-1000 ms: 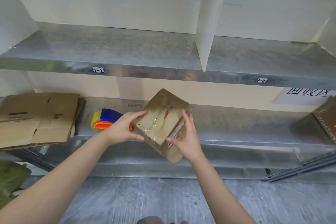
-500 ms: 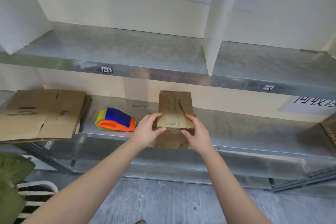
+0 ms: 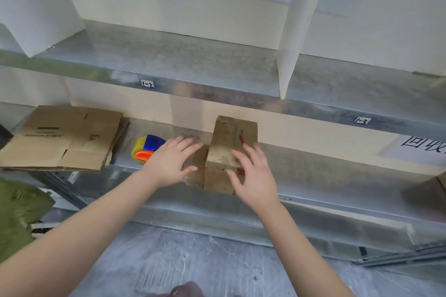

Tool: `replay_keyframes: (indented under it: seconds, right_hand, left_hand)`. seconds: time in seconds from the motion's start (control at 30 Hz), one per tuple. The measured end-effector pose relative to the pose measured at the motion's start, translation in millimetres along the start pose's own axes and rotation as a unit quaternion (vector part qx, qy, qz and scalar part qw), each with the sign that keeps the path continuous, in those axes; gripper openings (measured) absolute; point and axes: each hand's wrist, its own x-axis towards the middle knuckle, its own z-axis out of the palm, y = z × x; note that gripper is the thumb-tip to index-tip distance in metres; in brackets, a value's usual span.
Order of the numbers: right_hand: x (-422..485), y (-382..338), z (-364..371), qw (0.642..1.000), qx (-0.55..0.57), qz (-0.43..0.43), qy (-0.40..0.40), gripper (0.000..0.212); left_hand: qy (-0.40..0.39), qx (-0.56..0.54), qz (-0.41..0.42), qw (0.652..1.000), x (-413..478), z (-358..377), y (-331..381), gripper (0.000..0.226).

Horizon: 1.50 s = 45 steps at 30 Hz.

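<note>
Head view, single camera, looking down and forward at a metal rack.

Cardboard box (image 3: 229, 142): stood on the lower shelf (image 3: 325, 173), close to the front edge, long side running back toward the wall. Top face taped, with a red mark near the right edge. It sat roughly mid-shelf, right of the tape dispenser (image 3: 148, 148) and well apart from the flattened cardboard (image 3: 65, 140) stacked at the left end.

Left hand (image 3: 172, 161): fingers straight and spread, palm down, just beside the box's left face. It grasped nothing. The thumb lay in front of that face; contact could not be confirmed. The hand partly covered the yellow, blue and orange dispenser.

Right hand (image 3: 253, 176): also released, fingers splayed over the box's front right corner. Fingertips overlapped the top edge in the picture; could not tell whether they touched or hung just clear.

Surroundings: the upper shelf (image 3: 193, 62) ran above, split by a white divider (image 3: 296, 31), with two small labels (image 3: 147, 83) on its front lip. A white sheet with black characters (image 3: 420, 149) was fixed to the wall at right. A brown carton (image 3: 429, 190) was cut off by the right edge. Green cloth (image 3: 19, 210) lay at lower left. Grey floor (image 3: 193, 260) below.
</note>
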Motion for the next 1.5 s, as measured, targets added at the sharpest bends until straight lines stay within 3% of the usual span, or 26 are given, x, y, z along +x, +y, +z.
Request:
replay_keyframes:
  seconds: [0.13, 0.23, 0.4, 0.57, 0.77, 0.93, 1.13, 1.5]
  right_hand:
    - [15, -51, 28, 0.997, -0.007, -0.078, -0.014, 0.055]
    - [30, -93, 58, 0.996, -0.003, -0.080, -0.042, 0.055]
    - [55, -131, 109, 0.996, 0.010, -0.002, -0.091, 0.054]
    - [59, -125, 150, 0.988, -0.010, 0.082, -0.129, 0.055]
    - [63, -112, 175, 0.963, -0.032, 0.215, -0.159, 0.057]
    - [61, -102, 185, 0.946, -0.033, 0.267, -0.180, 0.058]
    - [59, -102, 188, 0.947, 0.016, 0.284, -0.148, 0.052]
    - [46, -111, 155, 0.959, 0.102, 0.250, -0.089, 0.041]
  left_hand:
    - [-0.024, 0.056, -0.014, 0.998, -26, 0, -43, 0.069]
    - [-0.024, 0.073, -0.024, 0.997, -40, 2, -77, 0.075]
    - [-0.057, 0.052, -0.030, 0.997, -39, 12, -131, 0.079]
    - [-0.082, 0.021, 0.004, 0.996, -21, 25, -162, 0.078]
    - [-0.100, -0.012, 0.052, 0.993, 8, 40, -167, 0.075]
    - [-0.170, -0.041, 0.036, 0.984, 27, 47, -167, 0.073]
    - [-0.203, -0.103, 0.016, 0.974, 32, 36, -170, 0.063]
    - [-0.120, -0.101, 0.044, 0.987, -6, 10, -157, 0.068]
